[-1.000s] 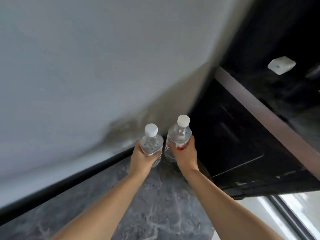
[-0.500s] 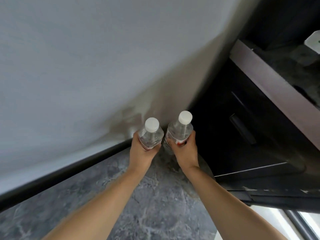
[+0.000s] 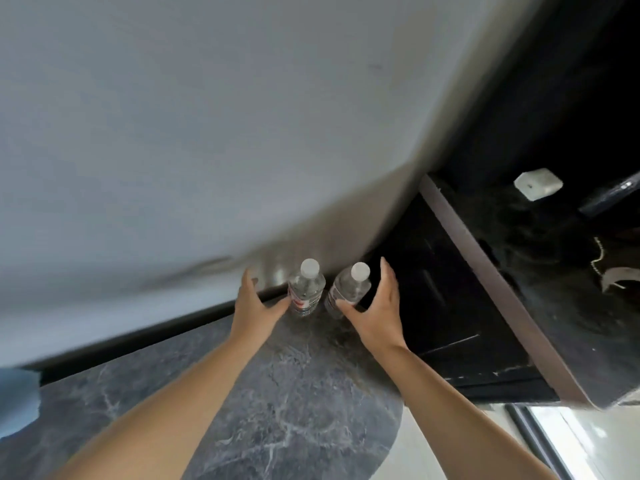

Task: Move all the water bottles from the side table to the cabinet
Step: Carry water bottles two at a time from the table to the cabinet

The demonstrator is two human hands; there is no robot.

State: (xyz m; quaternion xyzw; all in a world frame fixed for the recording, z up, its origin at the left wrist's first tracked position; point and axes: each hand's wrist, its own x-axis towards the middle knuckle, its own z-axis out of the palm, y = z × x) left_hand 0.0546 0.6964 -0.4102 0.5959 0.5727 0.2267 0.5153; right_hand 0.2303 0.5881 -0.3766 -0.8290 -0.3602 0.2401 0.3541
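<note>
Water bottles (image 3: 306,292) (image 3: 348,289) stand between the spread left hand (image 3: 254,304) and right hand (image 3: 375,311), neither gripping, at the side table's (image 3: 277,393) far edge; wrap each body low before lifting toward the cabinet (image 3: 485,278).

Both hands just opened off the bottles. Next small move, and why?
Probably draw both hands straight back. The left hand and right hand are open, thumbs close to the left bottle and right bottle, which stand upright on the marble top; a sideways pull could tip them.
</note>
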